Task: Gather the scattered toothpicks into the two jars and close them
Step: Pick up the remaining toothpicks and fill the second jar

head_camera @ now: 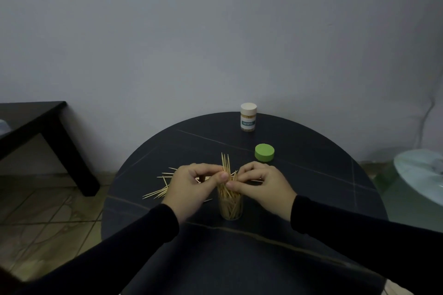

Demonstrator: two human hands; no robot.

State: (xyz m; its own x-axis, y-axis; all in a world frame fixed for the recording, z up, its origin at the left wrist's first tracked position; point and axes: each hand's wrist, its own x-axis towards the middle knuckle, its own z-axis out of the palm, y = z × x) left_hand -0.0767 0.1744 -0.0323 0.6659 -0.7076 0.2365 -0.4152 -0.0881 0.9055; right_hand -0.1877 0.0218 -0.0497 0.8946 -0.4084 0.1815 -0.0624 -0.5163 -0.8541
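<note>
An open clear jar (pixel 230 207) stands near the middle of the round dark table (pixel 311 189), partly filled with toothpicks. Just above its mouth, my left hand (pixel 194 187) and my right hand (pixel 261 183) pinch an upright bundle of toothpicks (pixel 226 163) between thumbs and fingers, tips pointing up. Loose toothpicks (pixel 159 190) lie scattered on the table left of and behind my left hand. A green lid (pixel 264 152) lies flat behind my right hand. A second jar (pixel 248 117) with a white lid on stands at the far edge.
A black low table (pixel 36 124) stands to the left on the tiled floor. A pale round object (pixel 422 172) sits at the right edge. A grey wall rises right behind the round table.
</note>
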